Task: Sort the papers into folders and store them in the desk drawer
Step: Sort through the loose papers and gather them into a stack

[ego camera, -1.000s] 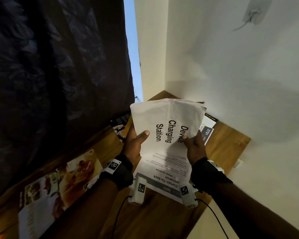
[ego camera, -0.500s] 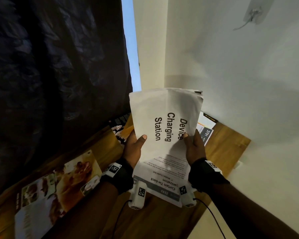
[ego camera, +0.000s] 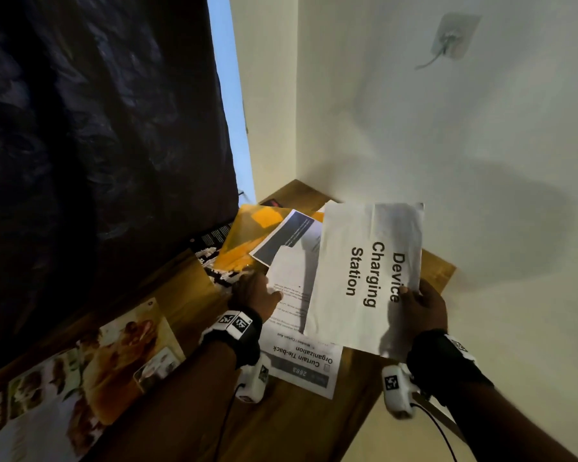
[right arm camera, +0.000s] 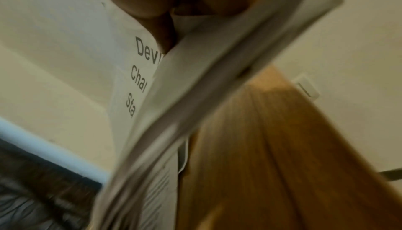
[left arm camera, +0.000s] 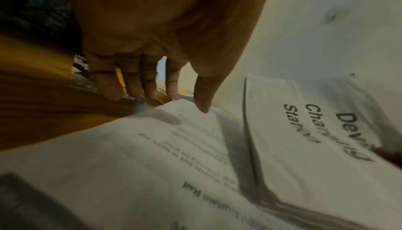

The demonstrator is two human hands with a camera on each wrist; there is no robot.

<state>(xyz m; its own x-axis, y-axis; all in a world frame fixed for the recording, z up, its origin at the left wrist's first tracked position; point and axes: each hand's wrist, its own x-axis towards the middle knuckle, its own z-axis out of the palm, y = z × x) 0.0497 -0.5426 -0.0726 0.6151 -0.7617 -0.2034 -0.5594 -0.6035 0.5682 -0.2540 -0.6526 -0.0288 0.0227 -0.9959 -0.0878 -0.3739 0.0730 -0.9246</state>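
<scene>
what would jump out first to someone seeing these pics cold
First the white sheet printed "Device Charging Station", lifted above the wooden desk and pinched by the right hand. Next the left hand, fingers straight, over the loose papers beside it, with an orange folder further back by the dark curtain.

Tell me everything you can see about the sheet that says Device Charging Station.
The Device Charging Station sheet is white paper with large bold black lettering running sideways across it. It looks thin and flexible, slightly bowed, its far end shaded grey. It is lifted off the wooden desk, and the right hand pinches its edge, thumb over the word Device. More white pages appear stacked behind it. It overlaps the printed sheet lying below.
</scene>
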